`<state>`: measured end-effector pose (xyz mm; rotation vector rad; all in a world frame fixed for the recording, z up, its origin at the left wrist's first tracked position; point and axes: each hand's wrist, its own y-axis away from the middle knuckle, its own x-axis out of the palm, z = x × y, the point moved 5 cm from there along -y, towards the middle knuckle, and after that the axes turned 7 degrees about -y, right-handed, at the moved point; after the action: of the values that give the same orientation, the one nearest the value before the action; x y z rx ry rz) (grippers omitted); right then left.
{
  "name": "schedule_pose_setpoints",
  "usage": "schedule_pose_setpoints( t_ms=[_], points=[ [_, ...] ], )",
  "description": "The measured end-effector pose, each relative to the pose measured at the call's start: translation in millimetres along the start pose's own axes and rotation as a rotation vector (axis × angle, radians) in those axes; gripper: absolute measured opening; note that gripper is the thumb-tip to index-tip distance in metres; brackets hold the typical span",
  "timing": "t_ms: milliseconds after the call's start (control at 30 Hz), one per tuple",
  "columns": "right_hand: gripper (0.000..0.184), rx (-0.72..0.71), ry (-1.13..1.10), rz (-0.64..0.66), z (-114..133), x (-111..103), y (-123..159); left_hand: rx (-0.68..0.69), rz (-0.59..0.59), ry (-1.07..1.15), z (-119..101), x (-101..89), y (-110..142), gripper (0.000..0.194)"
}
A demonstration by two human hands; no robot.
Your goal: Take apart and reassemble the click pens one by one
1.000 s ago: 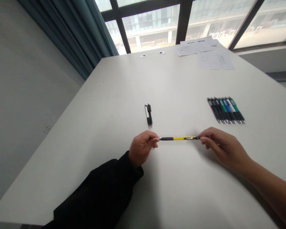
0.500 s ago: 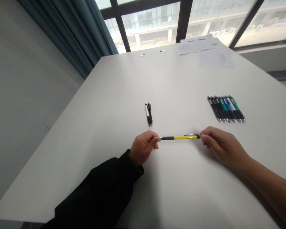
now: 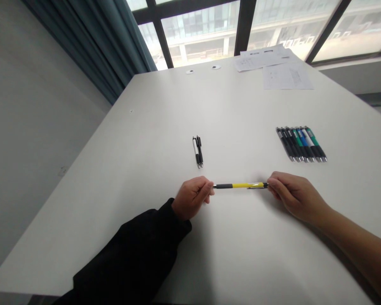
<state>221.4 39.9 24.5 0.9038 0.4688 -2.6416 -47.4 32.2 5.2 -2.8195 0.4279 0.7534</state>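
A yellow ballpoint pen [image 3: 240,185] with a dark grip lies level between my two hands. My left hand [image 3: 193,197] pinches its tip end, thumb pressed against the fingers. At the other end, my right hand [image 3: 292,195] pinches the black push-button end. The pen's clip shows on the side nearest me. Just beyond my left hand, a white pen and a black pen [image 3: 198,152] lie side by side on the white table [image 3: 152,140].
To the right, several pens [image 3: 301,144] in black, green, blue and white lie in a row. Sheets of paper [image 3: 287,77] are at the far edge by the window, near two small round white fittings [image 3: 216,67]. A blue curtain [image 3: 104,46] hangs at the left.
The yellow pen has turned about its length, so its clip has gone from the far side to the near side. Both hands have moved slightly nearer to me.
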Motion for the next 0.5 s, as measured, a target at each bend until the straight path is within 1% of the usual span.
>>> schedule_pose_setpoints(
  t_ms=[233, 367, 500],
  points=[
    [0.044, -0.011, 0.037, 0.016, 0.0, 1.3, 0.2, 0.006, 0.018, -0.057, -4.6, 0.0, -0.3, 0.053],
    [0.047, -0.03, 0.046, 0.023, 0.4, 1.6, 0.1, -0.002, 0.016, -0.071, -4.6, -0.4, 0.1, 0.055],
    [0.045, -0.049, 0.036, 0.035, 0.3, 0.6, 0.5, -0.01, 0.008, -0.053, -3.4, -1.4, -0.2, 0.055]
  ],
)
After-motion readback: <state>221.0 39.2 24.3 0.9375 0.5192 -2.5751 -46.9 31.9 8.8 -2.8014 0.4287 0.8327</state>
